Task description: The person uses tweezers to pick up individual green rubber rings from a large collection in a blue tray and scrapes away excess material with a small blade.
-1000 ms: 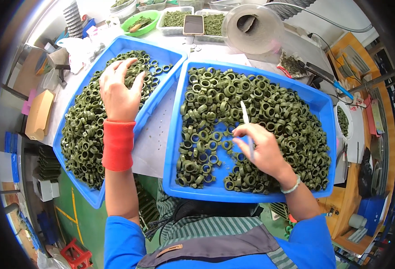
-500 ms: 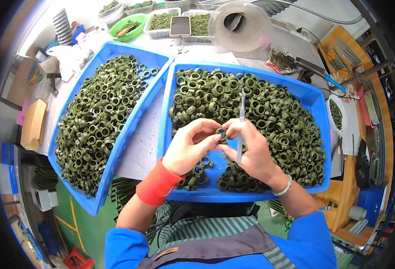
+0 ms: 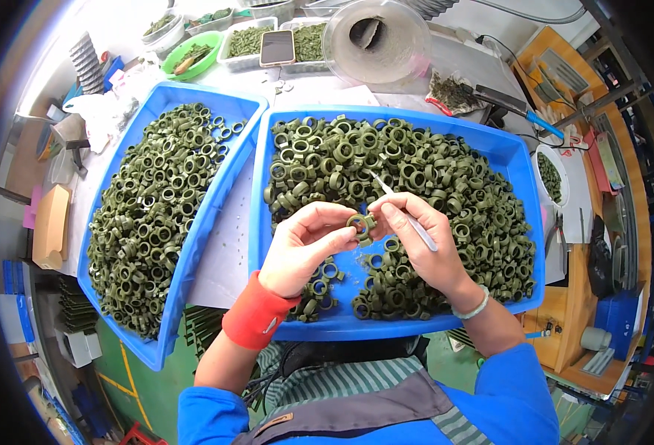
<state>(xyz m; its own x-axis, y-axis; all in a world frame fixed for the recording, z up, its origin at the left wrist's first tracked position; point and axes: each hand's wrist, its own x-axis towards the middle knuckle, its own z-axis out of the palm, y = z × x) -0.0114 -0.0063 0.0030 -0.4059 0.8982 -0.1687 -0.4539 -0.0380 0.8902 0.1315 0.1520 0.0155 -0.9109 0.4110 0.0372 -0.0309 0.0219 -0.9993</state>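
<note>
A dark green ring (image 3: 361, 229) with small lugs on its rim is pinched between the thumb and fingers of my left hand (image 3: 306, 241). My right hand (image 3: 421, 241) grips a slim silver scalpel-like knife (image 3: 420, 231), its thin tip slanting up and to the left. The right fingertips are close beside the ring; whether they touch it I cannot tell. Both hands are over the right blue tray (image 3: 416, 329), which is heaped with similar green rings (image 3: 460, 193). Near its front left, some of the tray's bottom shows, with small bits on it.
A second blue tray (image 3: 165, 337) full of green rings stands at the left. Behind are a green bowl (image 3: 212, 63), clear tubs of green pieces (image 3: 250, 42), a phone (image 3: 277, 48) and a large translucent round container (image 3: 386, 55). A white bowl (image 3: 563, 208) sits at the right.
The knife has swung from nearly upright to a leftward slant in my right hand. The ring has turned to show its opening more. The whole view has shifted slightly.
</note>
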